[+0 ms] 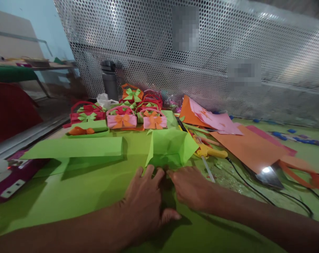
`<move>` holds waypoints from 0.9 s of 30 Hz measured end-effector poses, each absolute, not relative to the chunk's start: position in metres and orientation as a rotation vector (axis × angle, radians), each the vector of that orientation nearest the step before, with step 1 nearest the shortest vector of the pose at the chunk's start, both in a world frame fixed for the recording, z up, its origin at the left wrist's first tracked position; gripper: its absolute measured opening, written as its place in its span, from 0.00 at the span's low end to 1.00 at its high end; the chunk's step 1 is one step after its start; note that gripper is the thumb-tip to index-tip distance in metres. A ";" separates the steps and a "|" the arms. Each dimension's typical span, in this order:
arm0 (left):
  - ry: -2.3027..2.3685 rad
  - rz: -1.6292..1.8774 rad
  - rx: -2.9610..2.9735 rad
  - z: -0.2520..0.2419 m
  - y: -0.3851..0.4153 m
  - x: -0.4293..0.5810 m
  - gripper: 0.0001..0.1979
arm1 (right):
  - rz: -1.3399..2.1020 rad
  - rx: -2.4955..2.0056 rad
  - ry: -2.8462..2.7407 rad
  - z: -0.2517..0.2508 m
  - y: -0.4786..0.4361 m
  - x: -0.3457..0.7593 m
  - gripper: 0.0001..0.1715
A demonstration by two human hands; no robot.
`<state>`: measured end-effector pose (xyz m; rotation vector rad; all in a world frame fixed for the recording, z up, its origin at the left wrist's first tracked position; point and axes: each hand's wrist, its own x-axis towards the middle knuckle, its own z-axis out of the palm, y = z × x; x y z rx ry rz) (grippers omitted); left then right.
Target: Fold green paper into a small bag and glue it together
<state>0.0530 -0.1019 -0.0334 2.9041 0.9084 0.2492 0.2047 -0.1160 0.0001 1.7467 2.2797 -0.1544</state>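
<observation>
Two hands press flat at the near edge of the folded green paper (170, 147): left hand (143, 203) with fingers spread, right hand (191, 186) palm down, fingertips pinning the fold. Best to keep the pressure even and run along the crease so it sets sharp. Under the paper, green table sheet (96, 189). Behind it, perforated metal screen (201, 52). Right of it, orange sheet (249, 147). Behind-left, paper baskets (122, 117). Just right, yellow cutter (209, 153).

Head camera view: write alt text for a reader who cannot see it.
Two bare hands, left hand and right hand, press down on a folded green paper piece on a green table. Small paper baskets with bows stand behind it.
</observation>
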 end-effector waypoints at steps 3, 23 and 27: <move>0.941 0.273 2.917 -0.034 -0.102 0.054 0.40 | -0.136 1.755 2.257 0.001 -0.116 0.207 0.11; 0.726 0.193 2.866 -0.034 -0.095 0.077 0.44 | -0.019 1.776 2.259 -0.008 -0.118 0.229 0.13; 0.742 0.083 2.845 -0.027 -0.091 0.082 0.42 | -0.055 1.783 2.231 -0.006 -0.124 0.231 0.11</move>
